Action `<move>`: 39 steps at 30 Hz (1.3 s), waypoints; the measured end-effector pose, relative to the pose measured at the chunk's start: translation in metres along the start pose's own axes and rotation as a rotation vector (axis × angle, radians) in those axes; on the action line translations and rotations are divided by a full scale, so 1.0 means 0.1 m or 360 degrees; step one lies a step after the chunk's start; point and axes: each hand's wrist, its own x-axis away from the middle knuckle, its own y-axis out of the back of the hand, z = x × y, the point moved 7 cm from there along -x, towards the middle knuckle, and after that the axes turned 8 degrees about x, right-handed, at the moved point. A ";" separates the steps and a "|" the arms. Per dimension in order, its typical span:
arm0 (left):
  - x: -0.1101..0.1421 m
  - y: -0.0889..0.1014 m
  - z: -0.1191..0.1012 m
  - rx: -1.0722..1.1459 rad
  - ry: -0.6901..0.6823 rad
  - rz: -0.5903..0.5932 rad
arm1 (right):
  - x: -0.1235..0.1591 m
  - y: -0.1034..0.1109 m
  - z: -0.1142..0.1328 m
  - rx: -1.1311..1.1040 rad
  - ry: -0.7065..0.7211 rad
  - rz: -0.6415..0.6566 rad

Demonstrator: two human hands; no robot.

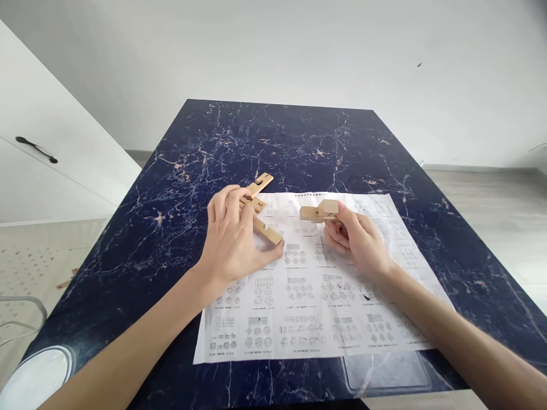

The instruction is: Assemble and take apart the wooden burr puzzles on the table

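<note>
My left hand pinches a notched wooden puzzle bar, fingers curled over where it crosses a second notched bar that points away to the upper right. My right hand is closed on a small assembly of wooden puzzle pieces, held just above the sheet with its end pointing left. Both hands hover over a white printed instruction sheet full of small diagrams.
The sheet lies on a dark blue marbled table. A clear plastic sleeve sticks out under the sheet's near edge. A white round thing sits at the table's near left corner. White cabinet with a black handle stands left.
</note>
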 end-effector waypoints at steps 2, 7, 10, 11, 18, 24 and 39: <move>0.00 0.00 -0.01 0.0005 -0.0018 0.0019 | 0.00 0.00 -0.01 -0.0002 -0.0007 0.0010; 0.02 -0.02 -0.04 0.0009 -0.0042 0.0077 | 0.00 -0.02 -0.01 0.0019 0.0002 0.0033; 0.02 -0.03 -0.08 0.0063 -0.0120 0.0137 | 0.00 -0.02 -0.02 0.0000 -0.0005 0.0029; 0.02 -0.04 -0.11 0.0070 -0.0163 0.0151 | 0.00 -0.02 -0.02 -0.0010 -0.0007 0.0027; 0.04 -0.05 -0.23 0.0109 -0.0397 0.0215 | 0.00 -0.01 -0.03 -0.0013 -0.0021 0.0028; 0.07 -0.10 -0.24 0.0105 -0.0368 0.0279 | 0.01 -0.02 -0.01 0.0025 -0.0009 0.0046; 0.09 0.07 -0.43 0.0496 -0.0525 0.0049 | 0.30 -0.20 0.30 0.0869 0.0761 -0.0019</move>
